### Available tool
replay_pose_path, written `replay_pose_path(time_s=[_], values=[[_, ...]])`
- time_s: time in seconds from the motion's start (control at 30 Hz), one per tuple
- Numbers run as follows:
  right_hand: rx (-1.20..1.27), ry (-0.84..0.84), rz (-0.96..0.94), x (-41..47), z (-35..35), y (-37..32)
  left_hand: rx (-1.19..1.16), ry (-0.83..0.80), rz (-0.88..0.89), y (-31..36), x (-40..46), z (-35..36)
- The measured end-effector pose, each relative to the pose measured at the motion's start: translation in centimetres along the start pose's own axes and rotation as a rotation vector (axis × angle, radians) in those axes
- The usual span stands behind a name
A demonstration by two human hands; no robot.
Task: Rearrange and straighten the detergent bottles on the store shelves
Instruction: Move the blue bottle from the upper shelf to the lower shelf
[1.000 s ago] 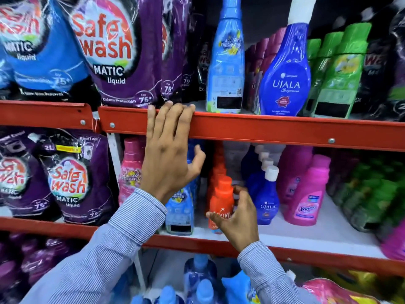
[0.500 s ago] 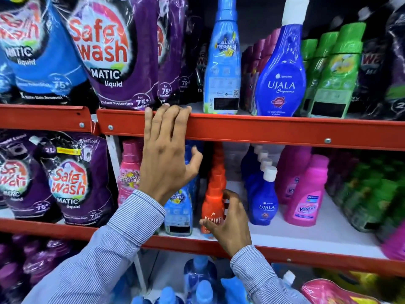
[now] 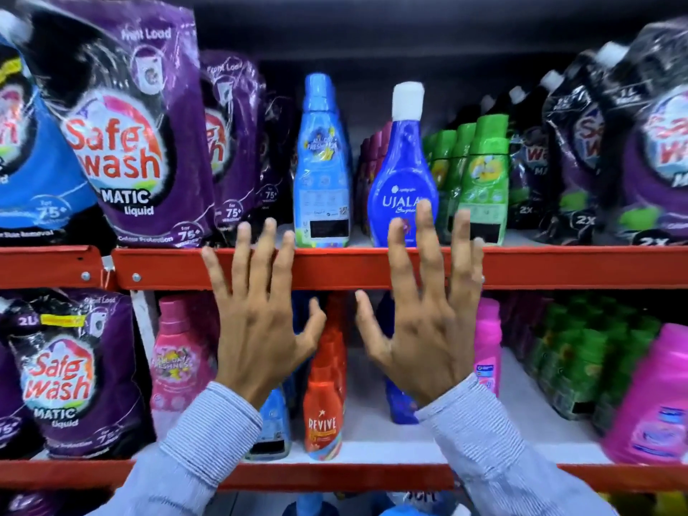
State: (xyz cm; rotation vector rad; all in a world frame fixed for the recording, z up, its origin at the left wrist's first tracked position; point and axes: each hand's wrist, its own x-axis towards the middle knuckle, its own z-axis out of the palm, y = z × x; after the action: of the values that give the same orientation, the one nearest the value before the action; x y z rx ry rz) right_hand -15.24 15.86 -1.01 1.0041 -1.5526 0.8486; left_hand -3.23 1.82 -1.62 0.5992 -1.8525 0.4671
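Both my hands are raised in front of the red upper shelf rail (image 3: 558,268), fingers spread, holding nothing. My left hand (image 3: 260,325) lies over the rail below a light blue bottle (image 3: 322,169). The fingertips of my right hand (image 3: 424,322) overlap the lower part of a dark blue Ujala bottle (image 3: 400,169) with a white cap; whether they touch it I cannot tell. On the lower shelf an orange Revive bottle (image 3: 324,407) stands upright at the front, between my wrists. Green bottles (image 3: 486,173) stand right of the Ujala bottle.
Purple Safe Wash pouches (image 3: 126,143) fill the upper left, dark pouches (image 3: 580,143) the upper right. The lower shelf holds a purple pouch (image 3: 63,374), pink bottles (image 3: 175,359), more pink bottles (image 3: 655,404) and green bottles (image 3: 573,366). A second red rail (image 3: 335,476) edges the lower shelf.
My right hand let go of the orange Revive bottle on the lower shelf and rose to the upper rail, fingers spread. My left hand stayed on the rail. The view tilted upward.
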Motion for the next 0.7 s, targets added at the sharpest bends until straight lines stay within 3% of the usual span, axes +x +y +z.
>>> replay_pose_path(time_s=[0.17, 0.43, 0.6, 0.7], values=[[-0.047, -0.054, 0.115, 5.1, 0.4, 1.8, -0.038, 0.047, 0.097, 2.8, 0.7, 0.6], [0.212, -0.137, 0.279, 8.5, 1.4, 1.8, -0.06, 0.027, 0.168, 4.0, 0.7, 2.3], [0.282, -0.03, 0.258, 8.8, 1.6, 2.0, -0.056, 0.044, 0.189, 3.6, 0.8, 2.5], [0.348, 0.145, 0.259, 9.3, 0.1, 2.3, -0.07, 0.058, 0.188, 3.6, 0.8, 2.5]])
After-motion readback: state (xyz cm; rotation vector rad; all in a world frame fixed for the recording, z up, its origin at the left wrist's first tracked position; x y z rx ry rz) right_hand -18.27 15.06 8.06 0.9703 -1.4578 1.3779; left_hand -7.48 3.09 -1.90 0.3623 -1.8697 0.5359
